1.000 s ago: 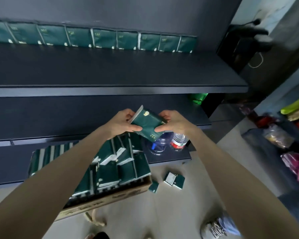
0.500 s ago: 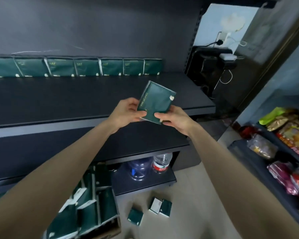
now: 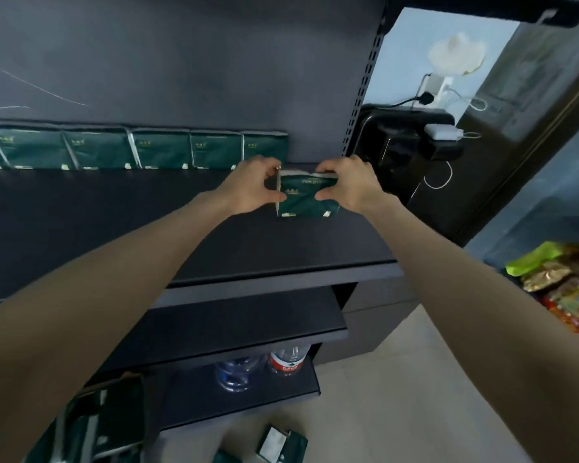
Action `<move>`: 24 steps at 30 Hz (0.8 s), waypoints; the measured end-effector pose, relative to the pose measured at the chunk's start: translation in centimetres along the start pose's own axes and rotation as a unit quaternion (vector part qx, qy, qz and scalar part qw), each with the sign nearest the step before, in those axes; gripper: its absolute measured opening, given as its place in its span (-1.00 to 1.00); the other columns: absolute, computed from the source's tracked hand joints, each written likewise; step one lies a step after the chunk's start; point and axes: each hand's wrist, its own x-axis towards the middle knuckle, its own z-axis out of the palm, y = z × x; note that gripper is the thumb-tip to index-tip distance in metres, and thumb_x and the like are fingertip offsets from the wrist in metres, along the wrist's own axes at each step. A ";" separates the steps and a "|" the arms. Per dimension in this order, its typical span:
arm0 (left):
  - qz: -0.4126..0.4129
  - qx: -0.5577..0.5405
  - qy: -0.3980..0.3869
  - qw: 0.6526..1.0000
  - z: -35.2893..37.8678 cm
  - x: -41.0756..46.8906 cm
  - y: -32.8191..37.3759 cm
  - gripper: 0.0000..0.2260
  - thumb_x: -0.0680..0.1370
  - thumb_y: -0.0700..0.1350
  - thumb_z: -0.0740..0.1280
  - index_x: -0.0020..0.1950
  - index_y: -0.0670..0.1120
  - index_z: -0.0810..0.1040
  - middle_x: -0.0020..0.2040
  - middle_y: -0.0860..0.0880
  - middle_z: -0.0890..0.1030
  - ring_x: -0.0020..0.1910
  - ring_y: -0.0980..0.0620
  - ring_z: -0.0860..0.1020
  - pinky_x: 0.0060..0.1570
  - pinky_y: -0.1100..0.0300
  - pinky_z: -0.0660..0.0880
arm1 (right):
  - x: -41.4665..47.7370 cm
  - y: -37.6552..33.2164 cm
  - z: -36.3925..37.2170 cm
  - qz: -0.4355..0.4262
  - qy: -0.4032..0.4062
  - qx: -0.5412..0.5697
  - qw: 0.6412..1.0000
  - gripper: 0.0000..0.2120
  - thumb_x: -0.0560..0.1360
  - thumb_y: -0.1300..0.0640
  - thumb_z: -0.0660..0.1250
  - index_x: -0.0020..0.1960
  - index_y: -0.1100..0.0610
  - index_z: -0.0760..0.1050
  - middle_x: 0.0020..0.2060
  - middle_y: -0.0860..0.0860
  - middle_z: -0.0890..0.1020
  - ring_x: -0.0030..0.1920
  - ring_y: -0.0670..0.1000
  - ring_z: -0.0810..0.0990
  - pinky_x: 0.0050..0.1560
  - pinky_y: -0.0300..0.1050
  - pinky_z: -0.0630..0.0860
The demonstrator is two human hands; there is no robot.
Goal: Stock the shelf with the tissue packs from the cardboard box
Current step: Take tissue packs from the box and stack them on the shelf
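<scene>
**Dark shelf: open front, packed back edge**

The shelf (image 3: 114, 235) is bare across its whole front and open to a reach from the front. A row of tissue packs (image 3: 147, 150) stands upright along the back wall, closing that edge. Right of the row, a gap is free up to the perforated upright post (image 3: 365, 78). The left hand (image 3: 248, 187) and right hand (image 3: 351, 185) grip a held tissue pack (image 3: 301, 202) just before that gap.

Both arms stretched fwd; L hand (image 3: 248, 186) & R hand (image 3: 347, 184) fingers curled, pinching tissue pack (image 3: 301, 202) btwn them.
</scene>
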 end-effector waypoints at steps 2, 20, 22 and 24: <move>-0.024 0.067 -0.005 0.997 0.7 3.1 -0.8 -0.34 0.47 -0.05 0.44 0.49 -0.17 0.25 0.43 -0.18 0.34 0.38 -0.11 0.34 0.36 0.07 0.30 | 3.0 2.5 -0.4 0.018 -0.006 0.014 1.000 -0.59 0.40 0.04 0.49 0.23 0.02 0.53 0.10 0.03 0.63 0.21 0.12 0.49 0.31 0.05 0.31; -0.038 0.358 0.005 0.933 3.9 18.0 -6.9 -0.33 0.52 0.01 0.33 0.54 -0.07 0.10 0.45 -0.15 0.18 0.42 -0.17 0.17 0.36 -0.11 0.17 | 21.3 10.0 5.9 0.026 -0.012 0.002 1.000 -0.52 0.44 0.00 0.44 0.34 -0.07 0.46 0.29 0.11 0.31 0.34 0.18 0.20 0.39 0.04 0.17; -0.042 0.362 0.019 0.931 4.2 18.4 -7.6 -0.36 0.52 0.01 0.32 0.53 -0.05 0.12 0.42 -0.14 0.20 0.39 -0.16 0.20 0.33 -0.09 0.20 | 22.3 9.9 6.8 0.020 -0.001 -0.001 1.000 -0.55 0.44 0.00 0.44 0.31 -0.05 0.48 0.27 0.11 0.30 0.31 0.19 0.21 0.38 0.06 0.21; -0.043 0.366 0.028 0.929 4.3 18.6 -8.2 -0.38 0.52 0.02 0.31 0.52 -0.04 0.15 0.39 -0.14 0.23 0.36 -0.16 0.22 0.31 -0.07 0.20 | 23.0 9.8 7.5 0.017 0.017 -0.012 1.000 -0.56 0.44 0.01 0.43 0.30 -0.01 0.48 0.26 0.11 0.30 0.30 0.19 0.23 0.36 0.06 0.24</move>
